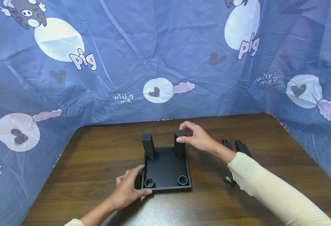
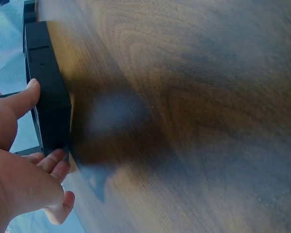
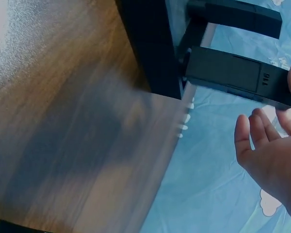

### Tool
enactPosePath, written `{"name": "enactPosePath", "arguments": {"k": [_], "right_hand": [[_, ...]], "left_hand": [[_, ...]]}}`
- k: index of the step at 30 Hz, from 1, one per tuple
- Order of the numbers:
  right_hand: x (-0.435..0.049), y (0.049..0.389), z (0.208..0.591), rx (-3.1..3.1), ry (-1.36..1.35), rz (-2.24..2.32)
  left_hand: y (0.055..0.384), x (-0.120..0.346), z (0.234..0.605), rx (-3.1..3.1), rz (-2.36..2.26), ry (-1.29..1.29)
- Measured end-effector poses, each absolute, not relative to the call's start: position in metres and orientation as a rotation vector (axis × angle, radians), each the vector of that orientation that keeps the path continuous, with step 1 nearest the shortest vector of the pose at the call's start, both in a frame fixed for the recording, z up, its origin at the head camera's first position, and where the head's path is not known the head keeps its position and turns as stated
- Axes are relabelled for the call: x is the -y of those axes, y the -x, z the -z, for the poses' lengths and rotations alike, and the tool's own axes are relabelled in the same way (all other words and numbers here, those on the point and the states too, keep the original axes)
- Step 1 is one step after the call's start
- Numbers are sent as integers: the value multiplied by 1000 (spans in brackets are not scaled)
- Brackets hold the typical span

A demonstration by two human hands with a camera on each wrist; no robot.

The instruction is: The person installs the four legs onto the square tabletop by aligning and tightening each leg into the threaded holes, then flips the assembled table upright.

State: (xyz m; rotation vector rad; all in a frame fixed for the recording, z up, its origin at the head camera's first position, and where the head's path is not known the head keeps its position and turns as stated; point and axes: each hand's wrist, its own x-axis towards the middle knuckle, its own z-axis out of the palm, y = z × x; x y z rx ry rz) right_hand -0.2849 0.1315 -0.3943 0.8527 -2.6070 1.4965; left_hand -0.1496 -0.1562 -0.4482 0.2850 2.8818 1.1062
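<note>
A black square tray-like panel (image 1: 166, 168) with a raised rim lies on the wooden table, a round socket (image 1: 183, 180) in each near corner. Two black square legs stand up from its far corners: the left leg (image 1: 147, 145) is untouched. At the far right corner, my right hand (image 1: 197, 136) pinches the top of the other leg (image 3: 225, 70) between thumb and fingers. My left hand (image 1: 127, 188) grips the panel's near left corner, thumb on the front edge and fingers along the left side.
Right of the panel, partly under my right forearm, lie two loose black legs with round ends, the outer leg (image 1: 243, 147) farther right. A small black piece with a yellow spot (image 1: 229, 179) shows near the sleeve. A blue printed cloth (image 1: 159, 56) hangs behind the table (image 1: 106, 150).
</note>
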Motion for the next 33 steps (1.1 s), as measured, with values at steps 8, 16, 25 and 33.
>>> {"name": "enactPosePath", "arguments": {"k": [8,16,25,33], "right_hand": [[-131,283,394,2646,-823,-1552],[-142,288,386,2701,-1061,-1505],[-138,287,387,2715,-1027,-1430],[-129,287,393,2685,-810,-1335]], "left_hand": [[150,156,449,-2893,-1094,-288],[150,156,448,-2889,-1106,-289],[150,156,448,-2878,-1096,-277],[150,156,448,-2874,-1098,-275]]}}
